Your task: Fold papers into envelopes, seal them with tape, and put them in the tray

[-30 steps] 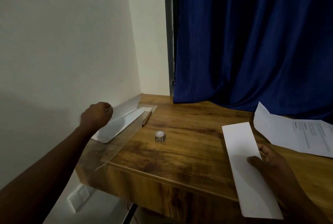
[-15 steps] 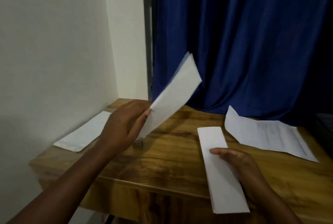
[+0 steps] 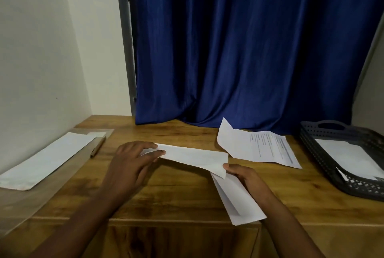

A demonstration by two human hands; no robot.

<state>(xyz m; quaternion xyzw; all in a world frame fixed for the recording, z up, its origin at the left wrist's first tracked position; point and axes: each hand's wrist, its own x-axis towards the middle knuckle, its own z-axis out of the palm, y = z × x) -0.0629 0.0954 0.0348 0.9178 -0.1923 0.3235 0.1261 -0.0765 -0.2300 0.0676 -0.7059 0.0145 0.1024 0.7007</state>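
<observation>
Two hands on one long white envelope at frame centre, just above the tabletop: left hand pinches its left end, fingers clamped; right hand holds the right corner and rests on a folded paper. Dark tray sits far right, white paper inside.

Only the printed sheet lying far right of centre on the wooden desk carries text: several dark lines, too small and blurred to read.
</observation>
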